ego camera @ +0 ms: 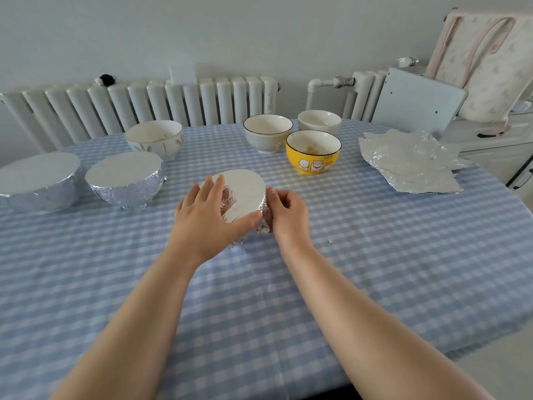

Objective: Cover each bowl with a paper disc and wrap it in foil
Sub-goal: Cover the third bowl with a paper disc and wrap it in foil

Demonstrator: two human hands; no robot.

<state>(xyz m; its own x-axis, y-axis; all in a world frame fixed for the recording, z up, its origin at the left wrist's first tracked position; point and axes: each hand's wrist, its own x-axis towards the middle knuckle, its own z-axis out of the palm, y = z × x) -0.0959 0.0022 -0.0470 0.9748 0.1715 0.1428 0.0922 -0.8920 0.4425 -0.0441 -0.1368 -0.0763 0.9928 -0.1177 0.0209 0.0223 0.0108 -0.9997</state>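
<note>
Checked tablecloth (375,284): blue and white, covering the table. Left hand (207,217): fingers spread flat on the foil-wrapped bowl (248,192) at table centre, thumb on its near edge. Right hand (285,209): fingers curled, pinching foil at the bowl's 3 o'clock side. Two wrapped bowls (127,180) at 9 o'clock. Four uncovered bowls, one a yellow bowl (313,161), at 12 to 1 o'clock. Loose foil sheets (409,163) at 2 o'clock.

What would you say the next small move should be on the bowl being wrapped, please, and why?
Probably press the foil down along the right side: the right hand pinches crinkled foil at the rim of the bowl while the left hand lies flat on top, steadying it.
</note>
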